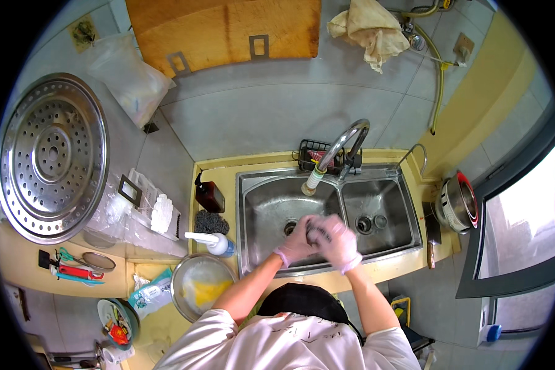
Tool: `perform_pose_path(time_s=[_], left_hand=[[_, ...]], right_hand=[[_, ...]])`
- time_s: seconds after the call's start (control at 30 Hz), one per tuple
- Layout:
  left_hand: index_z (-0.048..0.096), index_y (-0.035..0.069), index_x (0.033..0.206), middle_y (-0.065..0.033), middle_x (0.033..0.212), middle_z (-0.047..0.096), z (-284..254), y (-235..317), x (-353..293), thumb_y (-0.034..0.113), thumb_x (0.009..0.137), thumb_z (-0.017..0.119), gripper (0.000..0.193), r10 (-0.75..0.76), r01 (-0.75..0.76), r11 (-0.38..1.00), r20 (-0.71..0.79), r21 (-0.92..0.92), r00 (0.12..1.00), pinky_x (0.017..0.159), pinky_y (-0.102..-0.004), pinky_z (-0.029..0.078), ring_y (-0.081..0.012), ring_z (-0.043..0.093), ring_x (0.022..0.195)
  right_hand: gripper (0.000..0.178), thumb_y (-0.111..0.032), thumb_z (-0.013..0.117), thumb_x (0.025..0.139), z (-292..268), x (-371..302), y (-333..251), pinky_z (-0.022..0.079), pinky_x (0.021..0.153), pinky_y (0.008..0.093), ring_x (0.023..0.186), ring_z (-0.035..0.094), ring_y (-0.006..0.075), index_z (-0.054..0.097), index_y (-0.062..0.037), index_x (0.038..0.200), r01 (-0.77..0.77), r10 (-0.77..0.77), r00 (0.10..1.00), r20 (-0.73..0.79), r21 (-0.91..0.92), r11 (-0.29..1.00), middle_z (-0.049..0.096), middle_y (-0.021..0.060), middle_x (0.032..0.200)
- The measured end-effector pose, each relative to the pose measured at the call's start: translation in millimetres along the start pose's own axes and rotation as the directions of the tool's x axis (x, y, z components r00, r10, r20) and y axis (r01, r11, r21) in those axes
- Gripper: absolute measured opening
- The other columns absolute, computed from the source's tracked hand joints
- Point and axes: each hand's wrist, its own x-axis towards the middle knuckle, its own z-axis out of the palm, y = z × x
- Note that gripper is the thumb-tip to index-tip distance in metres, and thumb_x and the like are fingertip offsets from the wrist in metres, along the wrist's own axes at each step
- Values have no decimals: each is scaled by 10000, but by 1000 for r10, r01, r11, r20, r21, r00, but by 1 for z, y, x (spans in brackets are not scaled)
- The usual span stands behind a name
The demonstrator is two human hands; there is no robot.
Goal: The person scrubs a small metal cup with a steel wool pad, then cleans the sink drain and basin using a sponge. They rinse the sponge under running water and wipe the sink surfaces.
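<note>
Both my hands are in thin pinkish see-through gloves and meet over the front of the double-bowl steel sink (246, 203). My left hand (297, 243) is closed against a small dark grey lump (315, 233), perhaps a scouring pad. From the other side my right hand (338, 242), a little blurred, closes over the same lump, and its fingers partly cover it. Beyond them the chrome faucet (345, 137) arches over the left bowl, its nozzle pointing down. I cannot make out any running water.
Left of the sink stand a dark brown pump bottle (209, 196), a dark grey mesh scourer (211, 222), a white spray bottle (214, 243) and a metal bowl (188, 275) with something yellow in it. A cleaver (432, 231) and stacked pots (455, 203) are at the right.
</note>
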Motion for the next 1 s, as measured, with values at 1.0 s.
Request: perform_pose_path(time_s=[1.0], left_hand=[[318,20,1378,-179,1312,467,-25,9,7,149,666,798,868,392,-411,905,162,111,906,1060,-378,355,-310,459,1237]], right_hand=[[415,5,719,618,1,-4,-7,492,803,382,908,607,298,663,-91,1018,333,-334,943,15,9,943,644,86,956]])
